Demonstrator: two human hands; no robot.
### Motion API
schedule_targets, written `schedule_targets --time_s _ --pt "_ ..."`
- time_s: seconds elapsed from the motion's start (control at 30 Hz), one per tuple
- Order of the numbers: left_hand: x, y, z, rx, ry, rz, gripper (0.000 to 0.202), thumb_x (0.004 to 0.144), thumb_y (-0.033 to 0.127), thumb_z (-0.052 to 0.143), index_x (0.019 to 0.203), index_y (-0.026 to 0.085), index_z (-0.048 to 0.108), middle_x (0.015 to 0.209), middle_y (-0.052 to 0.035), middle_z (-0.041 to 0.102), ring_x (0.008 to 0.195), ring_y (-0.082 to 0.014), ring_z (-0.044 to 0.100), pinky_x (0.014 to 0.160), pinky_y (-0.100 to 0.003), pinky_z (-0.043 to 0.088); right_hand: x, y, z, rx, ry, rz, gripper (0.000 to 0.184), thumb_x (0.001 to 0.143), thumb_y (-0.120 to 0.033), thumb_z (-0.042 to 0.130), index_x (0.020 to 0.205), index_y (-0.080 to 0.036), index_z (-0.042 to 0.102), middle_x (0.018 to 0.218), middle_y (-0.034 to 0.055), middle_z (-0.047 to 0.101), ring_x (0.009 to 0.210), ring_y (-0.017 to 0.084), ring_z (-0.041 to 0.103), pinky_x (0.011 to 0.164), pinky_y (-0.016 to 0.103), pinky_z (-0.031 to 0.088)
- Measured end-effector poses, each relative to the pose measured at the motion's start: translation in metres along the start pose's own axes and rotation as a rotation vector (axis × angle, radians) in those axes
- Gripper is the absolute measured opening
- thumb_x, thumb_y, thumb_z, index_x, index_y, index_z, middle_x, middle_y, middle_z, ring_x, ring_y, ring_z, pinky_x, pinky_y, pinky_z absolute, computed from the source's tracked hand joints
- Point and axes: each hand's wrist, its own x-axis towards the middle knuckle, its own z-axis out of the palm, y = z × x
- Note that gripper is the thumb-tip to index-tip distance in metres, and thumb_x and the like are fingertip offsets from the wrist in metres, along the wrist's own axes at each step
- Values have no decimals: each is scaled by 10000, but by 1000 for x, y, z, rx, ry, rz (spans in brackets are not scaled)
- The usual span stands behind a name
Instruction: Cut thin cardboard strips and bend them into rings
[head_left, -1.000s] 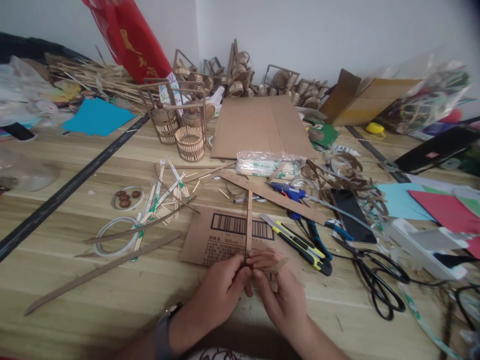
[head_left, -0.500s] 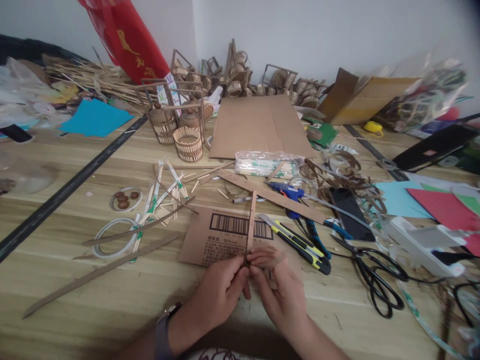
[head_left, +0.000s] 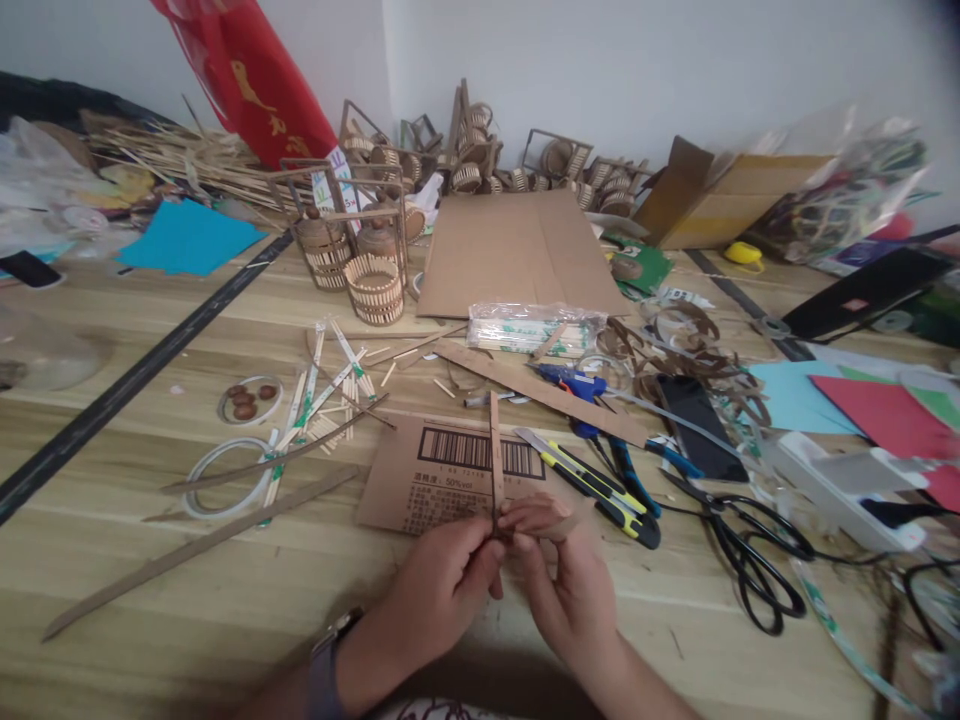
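Observation:
Both of my hands meet low in the middle of the view, over the near edge of the wooden table [head_left: 150, 620]. My left hand [head_left: 442, 585] and my right hand [head_left: 562, 585] pinch the lower end of a thin brown cardboard strip [head_left: 495, 455] that stands up and away from me. The strip's held end is hidden between my fingertips. Under it lies a cardboard piece with a printed barcode [head_left: 465, 470]. A watch sits on my left wrist [head_left: 330, 640].
Right of my hands lie a yellow-black utility knife [head_left: 592, 485], blue pliers [head_left: 630, 480], black scissors [head_left: 757, 560], a phone [head_left: 694, 425] and a blue glue gun [head_left: 574, 382]. Long cardboard strips [head_left: 202, 545], wrapped chopsticks [head_left: 322, 395] and small woven baskets [head_left: 375, 288] lie to the left and behind.
The strip's top tilted slightly right half a second ago and now leans back to upright or slightly left. My hands stay in the same place, still pinching it.

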Motion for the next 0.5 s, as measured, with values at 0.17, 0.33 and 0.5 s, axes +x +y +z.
schedule_targets --time_s 0.17,0.33,0.5 --pt "1 -1 -1 -68 14 -42 332 1016 409 410 780 206 530 704 -24 685 660 -165 641 634 -239 421 1 -1 1 18 -44 -52 143 930 -127 524 961 -258 571 858 35 703 851 201 701 716 340 581" --pt "1 -2 0 -25 27 -67 307 1005 359 382 759 218 502 678 -26 680 635 -169 642 603 -242 407 -1 1 3 -44 -72 -60 144 919 -137 560 995 -256 588 903 45 710 892 213 695 755 360 582" --pt "1 -1 0 -9 31 -68 282 992 333 389 769 215 515 673 -29 682 627 -172 639 599 -247 403 -1 1 2 -69 -72 -89 158 916 -128 563 998 -256 605 918 43 724 907 212 700 751 353 585"
